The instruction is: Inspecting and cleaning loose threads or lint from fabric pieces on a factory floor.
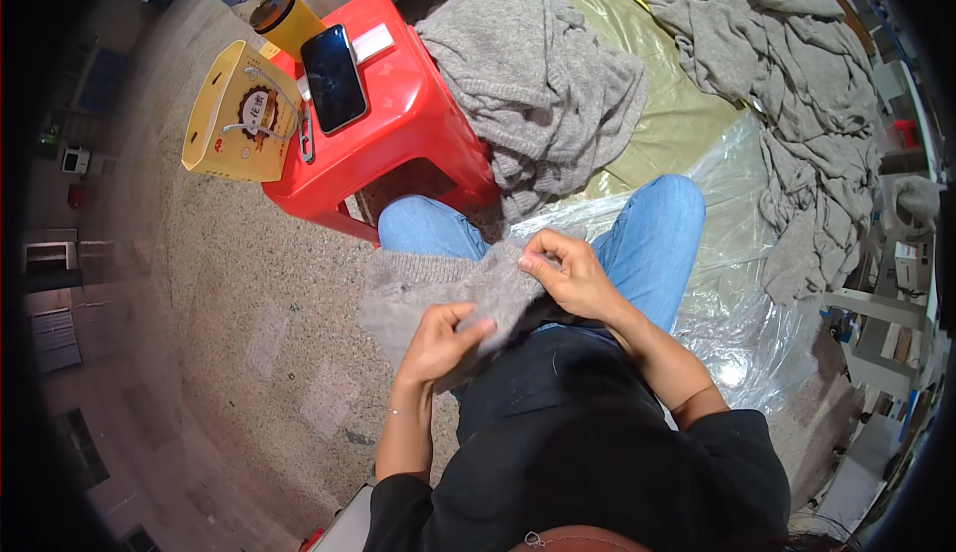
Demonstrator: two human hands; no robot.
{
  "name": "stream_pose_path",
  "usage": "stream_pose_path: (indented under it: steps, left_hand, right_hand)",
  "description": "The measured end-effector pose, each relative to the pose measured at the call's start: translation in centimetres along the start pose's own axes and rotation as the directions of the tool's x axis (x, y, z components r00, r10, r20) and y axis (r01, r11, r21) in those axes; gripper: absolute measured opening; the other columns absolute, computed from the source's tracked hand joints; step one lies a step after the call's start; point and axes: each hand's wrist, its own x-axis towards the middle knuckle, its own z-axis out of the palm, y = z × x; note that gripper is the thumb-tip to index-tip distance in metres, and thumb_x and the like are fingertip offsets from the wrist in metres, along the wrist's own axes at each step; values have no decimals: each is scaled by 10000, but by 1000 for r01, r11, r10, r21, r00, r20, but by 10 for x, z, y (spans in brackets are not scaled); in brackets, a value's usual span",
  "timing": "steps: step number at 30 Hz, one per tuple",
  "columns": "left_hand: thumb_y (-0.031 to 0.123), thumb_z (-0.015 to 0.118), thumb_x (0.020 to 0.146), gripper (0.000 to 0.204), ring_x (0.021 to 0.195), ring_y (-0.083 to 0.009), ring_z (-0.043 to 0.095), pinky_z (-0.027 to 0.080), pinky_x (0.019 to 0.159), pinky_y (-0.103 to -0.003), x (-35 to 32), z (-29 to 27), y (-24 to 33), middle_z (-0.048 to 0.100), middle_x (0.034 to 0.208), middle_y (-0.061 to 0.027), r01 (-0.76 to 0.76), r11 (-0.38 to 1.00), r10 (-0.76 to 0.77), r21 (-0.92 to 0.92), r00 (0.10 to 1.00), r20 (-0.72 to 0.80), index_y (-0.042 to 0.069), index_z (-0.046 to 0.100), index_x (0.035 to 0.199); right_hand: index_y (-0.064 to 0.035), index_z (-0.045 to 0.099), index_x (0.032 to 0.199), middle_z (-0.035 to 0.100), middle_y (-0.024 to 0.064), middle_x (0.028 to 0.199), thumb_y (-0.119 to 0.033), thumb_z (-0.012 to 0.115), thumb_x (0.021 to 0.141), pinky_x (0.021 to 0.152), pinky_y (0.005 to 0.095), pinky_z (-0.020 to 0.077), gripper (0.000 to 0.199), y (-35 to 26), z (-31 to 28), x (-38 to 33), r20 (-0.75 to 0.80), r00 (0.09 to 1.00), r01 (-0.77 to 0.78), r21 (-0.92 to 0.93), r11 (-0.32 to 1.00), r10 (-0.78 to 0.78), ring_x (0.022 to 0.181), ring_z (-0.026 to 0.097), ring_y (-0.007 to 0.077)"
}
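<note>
A grey knitted garment (423,293) lies bunched across my lap, over my blue jeans. My right hand (570,275) pinches its upper right part between thumb and fingers. Lower and to the left, my left hand (436,341) is closed on the same knit, thumb on top and some fingers hidden by the fabric. The cloth between the two hands is gathered in folds. Which part of the garment they hold, I cannot tell.
Ahead-left stands a red plastic stool (423,104) bearing a phone (334,76), a yellow paper bag (224,144), a drink bottle (284,19) and a small grey hand tool (307,140). Grey knits (528,54) are heaped beyond my knees; more (747,44) lie at right on plastic sheeting (667,134).
</note>
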Motion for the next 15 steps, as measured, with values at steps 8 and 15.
stream_pose_path:
  steps: [8,15]
  left_hand:
    - [73,733,793,360,878,-91,594,470,796,-240,21,53,14,646,1008,-54,-369,921,389,125,879,-277,-35,598,1109]
    - [-65,700,765,205,773,-94,612,505,726,-204,28,40,7,658,901,-62,-157,911,93,-382,979,-181,-35,641,958]
  right_hand:
    - [-4,608,781,539,-52,692,-113,648,868,524,192,346,144,-11,-4,-3,194,972,-198,383,902,131,630,439,7]
    - [-11,591,798,487,-59,651,-128,644,871,521,191,331,148,-2,-9,0,198,973,-185,380,906,116,604,400,14]
